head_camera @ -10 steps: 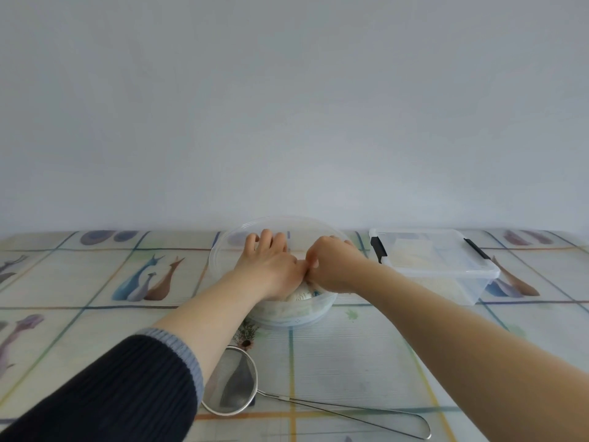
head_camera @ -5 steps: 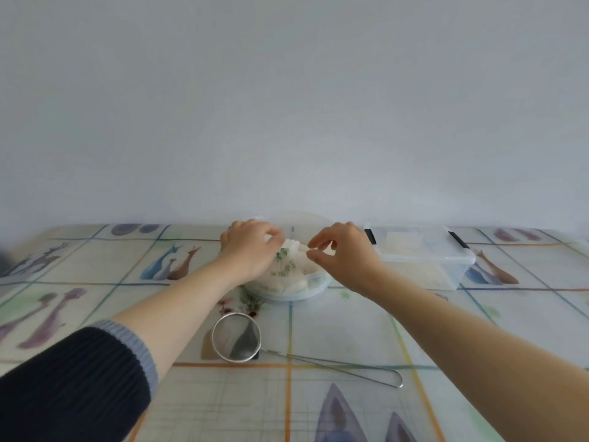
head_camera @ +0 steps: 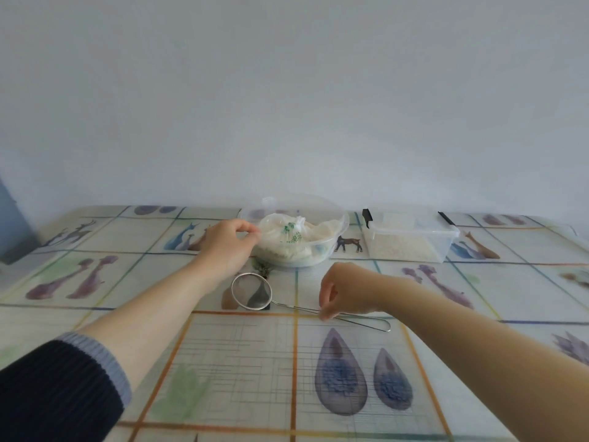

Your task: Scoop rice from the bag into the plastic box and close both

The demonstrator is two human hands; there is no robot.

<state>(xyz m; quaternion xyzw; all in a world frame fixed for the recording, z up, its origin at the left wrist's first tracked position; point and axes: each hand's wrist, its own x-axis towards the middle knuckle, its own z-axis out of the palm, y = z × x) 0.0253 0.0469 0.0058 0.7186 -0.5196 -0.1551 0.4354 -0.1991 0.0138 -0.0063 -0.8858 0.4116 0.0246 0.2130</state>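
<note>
The rice bag (head_camera: 287,237), thin white plastic with green print, sits inside a clear round bowl (head_camera: 341,231) at the back of the table. My left hand (head_camera: 228,242) is at the bowl's left rim and pinches the bag's edge. To the right stands the clear plastic box (head_camera: 411,250) with rice in it and black latches raised at both ends. A metal mesh strainer (head_camera: 251,291) lies in front of the bowl, its wire handle (head_camera: 381,324) pointing right. My right hand (head_camera: 347,293) is lowered over that handle, fingertips pinching the wire.
The table wears a patterned cloth (head_camera: 223,378) with animal and leaf prints. A plain wall runs just behind the bowl and box. A blue-grey object (head_camera: 12,231) stands at the far left edge.
My right hand left the bag and came down and nearer to the strainer handle. My left hand slid to the bowl's left rim. The camera view pulled back and shows more of the table.
</note>
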